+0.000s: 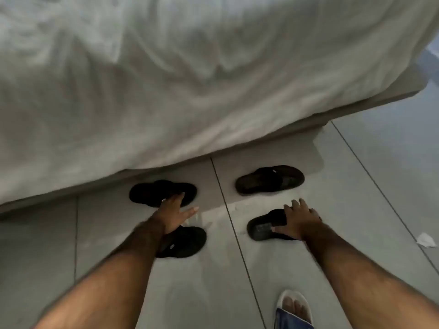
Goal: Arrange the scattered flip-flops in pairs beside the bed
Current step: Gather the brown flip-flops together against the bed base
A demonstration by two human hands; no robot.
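Note:
Several black flip-flops lie on the grey tiled floor beside the bed (166, 91). One flip-flop (152, 191) sits at the bed's edge on the left, another (187, 243) lies nearer to me below it. My left hand (174, 214) hovers between these two with its fingers spread, holding nothing. To the right, a flip-flop (270, 179) rests close to the bed. My right hand (299, 222) lies flat on the fourth flip-flop (263, 225), fingers apart, thumb over its strap; whether it grips is unclear.
White bedding hangs over the bed's side down to the floor. A crumpled white scrap (426, 239) lies on the tiles at the far right. My foot in a white slide sandal (294, 307) stands at the bottom right.

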